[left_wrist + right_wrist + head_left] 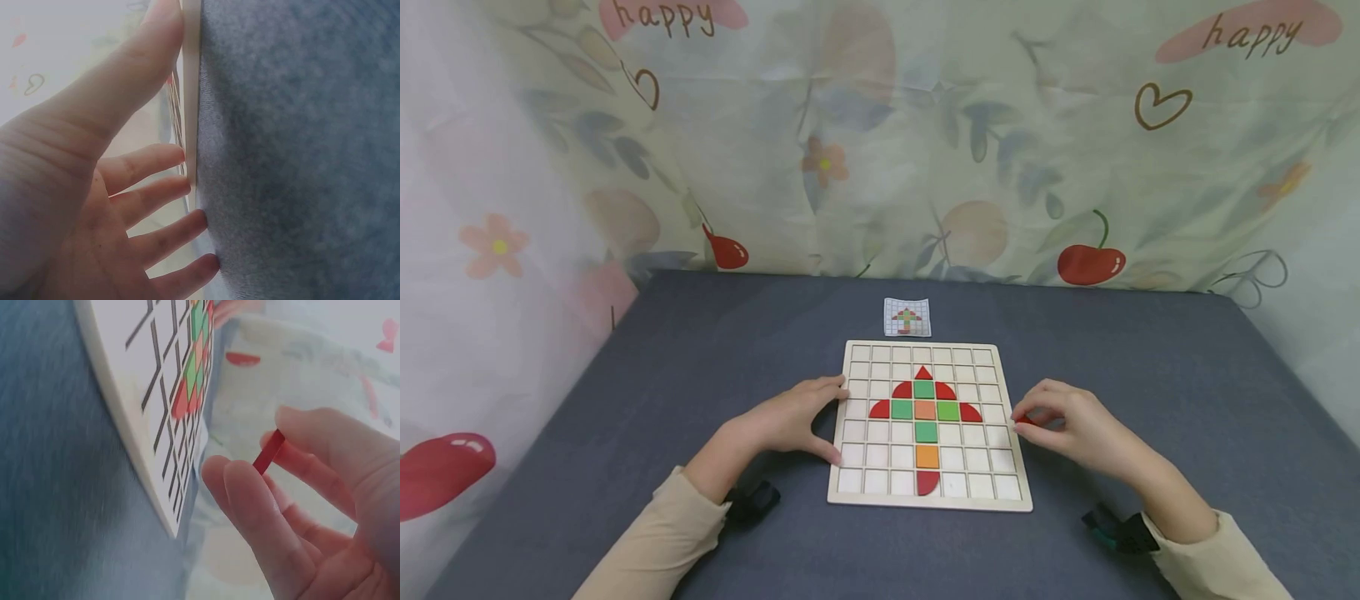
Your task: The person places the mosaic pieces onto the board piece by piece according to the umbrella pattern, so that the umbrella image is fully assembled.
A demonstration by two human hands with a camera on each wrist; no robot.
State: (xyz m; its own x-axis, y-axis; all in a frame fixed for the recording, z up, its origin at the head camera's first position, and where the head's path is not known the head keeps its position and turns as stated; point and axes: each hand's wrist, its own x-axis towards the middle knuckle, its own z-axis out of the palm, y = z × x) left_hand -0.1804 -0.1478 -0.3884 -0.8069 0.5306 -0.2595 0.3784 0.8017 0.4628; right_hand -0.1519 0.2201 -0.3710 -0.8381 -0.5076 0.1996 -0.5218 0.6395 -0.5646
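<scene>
A wooden grid board [955,486] lies on the table, with red, green and orange tiles set in some of its squares. At the bottom of this pattern sits a red quarter-round tile [928,482], under an orange square tile [927,457]. My left hand [793,417] touches the board's left edge, thumb and fingers spread. Just off the right edge, my right hand [1075,425] pinches a small red tile [269,452] between thumb and fingers; the fingers hide its full shape.
A small pattern card [907,317] lies behind the board, printed with a similar coloured figure on a grid. The dark grey cloth [760,325] covers the table. A printed curtain [880,167] hangs at the back.
</scene>
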